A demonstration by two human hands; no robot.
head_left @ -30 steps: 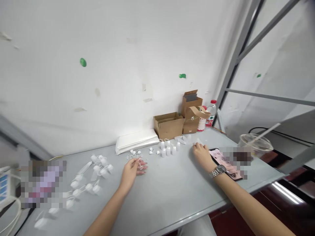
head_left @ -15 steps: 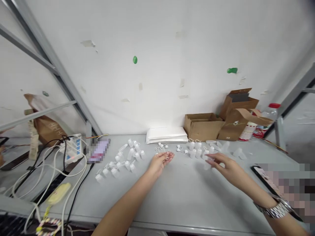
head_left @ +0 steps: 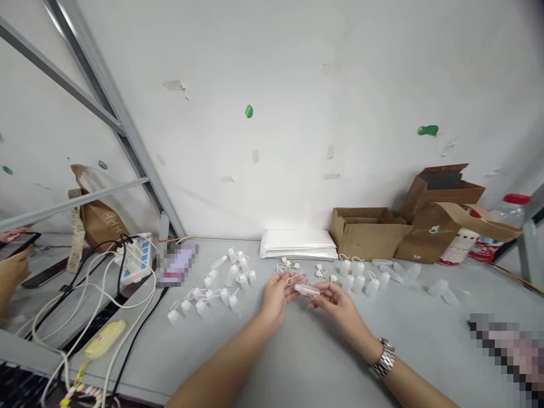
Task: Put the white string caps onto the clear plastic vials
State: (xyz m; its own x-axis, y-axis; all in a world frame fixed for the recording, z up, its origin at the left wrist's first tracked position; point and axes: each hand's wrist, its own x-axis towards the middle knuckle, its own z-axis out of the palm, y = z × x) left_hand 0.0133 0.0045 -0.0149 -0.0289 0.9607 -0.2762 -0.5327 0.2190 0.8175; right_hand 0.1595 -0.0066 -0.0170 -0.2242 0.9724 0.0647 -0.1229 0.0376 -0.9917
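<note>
My left hand (head_left: 277, 296) is closed in a pinch on a small white loop cap (head_left: 290, 280), its ring standing up from the fingers. Just to the right, my right hand (head_left: 336, 303) grips a small translucent plastic bottle (head_left: 307, 291), held tilted on its side with its narrow end towards my left fingers. Beyond my hands lie several loose white caps with loops (head_left: 319, 272). Capped bottles stand in a group on the left (head_left: 225, 296), and more capped bottles (head_left: 359, 282) stand to the right. Uncapped bottles (head_left: 442, 290) lie farther right.
White sheets (head_left: 297, 245) are stacked against the wall beside a cardboard box (head_left: 369, 241) and a brown paper bag (head_left: 425, 235). Phones lie on the left (head_left: 178, 265) and right (head_left: 508, 345). Cables run from a power strip (head_left: 136, 260). Another person's hand (head_left: 15, 277) shows far left.
My right hand has moved left with the bottle, from near the right-hand bottles to beside my left hand. The whole view has shifted slightly.
</note>
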